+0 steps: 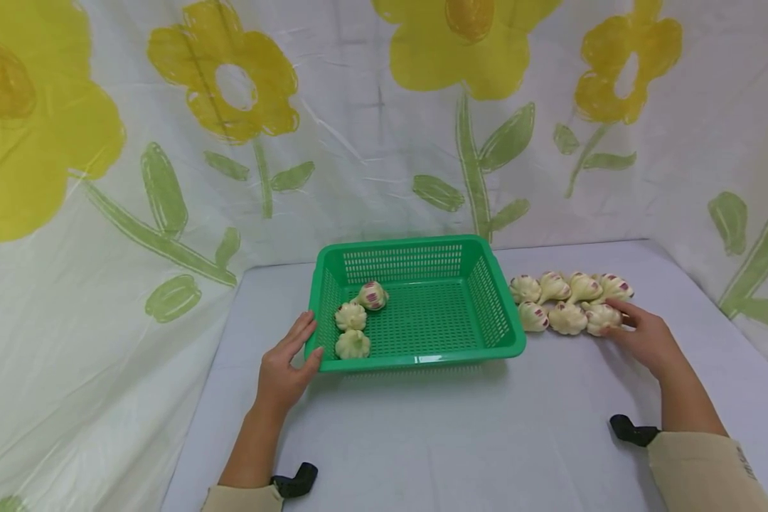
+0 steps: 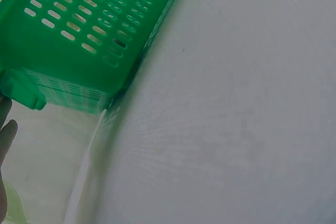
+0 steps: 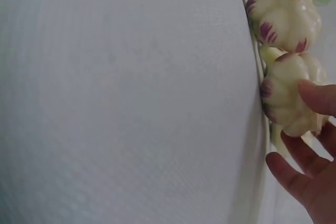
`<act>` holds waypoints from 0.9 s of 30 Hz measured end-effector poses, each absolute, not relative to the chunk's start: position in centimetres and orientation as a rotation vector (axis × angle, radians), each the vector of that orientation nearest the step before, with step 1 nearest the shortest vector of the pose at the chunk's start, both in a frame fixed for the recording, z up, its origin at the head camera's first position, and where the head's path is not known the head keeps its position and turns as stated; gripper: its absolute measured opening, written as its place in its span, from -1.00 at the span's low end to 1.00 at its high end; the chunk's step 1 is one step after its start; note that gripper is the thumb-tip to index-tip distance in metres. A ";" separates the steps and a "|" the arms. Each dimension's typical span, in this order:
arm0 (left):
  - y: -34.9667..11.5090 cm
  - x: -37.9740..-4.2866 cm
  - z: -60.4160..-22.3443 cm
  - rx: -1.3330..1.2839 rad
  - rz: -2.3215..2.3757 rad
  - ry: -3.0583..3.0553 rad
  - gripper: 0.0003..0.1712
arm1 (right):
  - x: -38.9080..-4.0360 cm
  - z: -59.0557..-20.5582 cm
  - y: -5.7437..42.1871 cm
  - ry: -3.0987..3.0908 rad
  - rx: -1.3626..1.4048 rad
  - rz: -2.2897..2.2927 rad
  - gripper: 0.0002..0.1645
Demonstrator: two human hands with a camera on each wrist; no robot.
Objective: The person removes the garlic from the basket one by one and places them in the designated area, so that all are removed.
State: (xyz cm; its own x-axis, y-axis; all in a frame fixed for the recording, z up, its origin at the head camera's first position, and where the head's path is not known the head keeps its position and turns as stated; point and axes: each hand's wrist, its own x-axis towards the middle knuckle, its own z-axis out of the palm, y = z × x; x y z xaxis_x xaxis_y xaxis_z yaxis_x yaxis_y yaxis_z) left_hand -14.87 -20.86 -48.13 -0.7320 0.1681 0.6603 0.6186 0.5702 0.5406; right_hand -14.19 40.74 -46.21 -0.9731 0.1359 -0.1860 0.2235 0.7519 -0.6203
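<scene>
A green plastic basket [image 1: 422, 359] stands mid-table; the left wrist view shows the slotted wall of the basket [image 2: 68, 19]. My left hand [image 1: 284, 370] rests against its left rim with fingers fairly straight, the thumb at the front corner. Inside, along the left side, lie three garlic bulbs: one purple-streaked bulb [image 1: 372, 296] and two pale ones. Right of the basket, several more garlic bulbs sit in two rows. At the front row's right end, my right hand [image 1: 646, 338] pinches a garlic bulb [image 3: 294, 95] between thumb and fingers. Another bulb [image 3: 286, 14] touches it.
A white cloth covers the table [image 1: 422, 434]. Behind it hangs a white curtain [image 1: 358, 178] printed with yellow flowers, close to the basket's back. Black wrist mounts [image 1: 297, 480] show at both sleeves.
</scene>
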 end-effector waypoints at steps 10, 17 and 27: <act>-20.9 -15.0 -48.1 -0.640 -1.078 -2.228 -0.44 | -14.0 -45.8 40.9 2.812 0.292 -1.002 0.02; -20.9 -14.8 -48.1 -0.637 -1.077 -2.232 -0.43 | -13.9 -44.4 40.6 2.811 0.294 -0.966 0.10; -20.8 -15.0 -48.4 -0.657 -1.096 -2.204 -0.42 | -15.3 -40.5 36.0 2.917 0.168 -1.053 0.01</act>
State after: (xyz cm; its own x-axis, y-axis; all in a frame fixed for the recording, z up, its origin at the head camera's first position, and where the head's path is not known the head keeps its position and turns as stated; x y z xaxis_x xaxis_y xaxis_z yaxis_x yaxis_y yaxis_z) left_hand -14.97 -20.83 -48.36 -0.7070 0.1670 0.6872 0.6488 0.5399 0.5362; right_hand -15.32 35.98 -40.51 -0.9935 0.0894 -0.0702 0.1136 0.7642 -0.6349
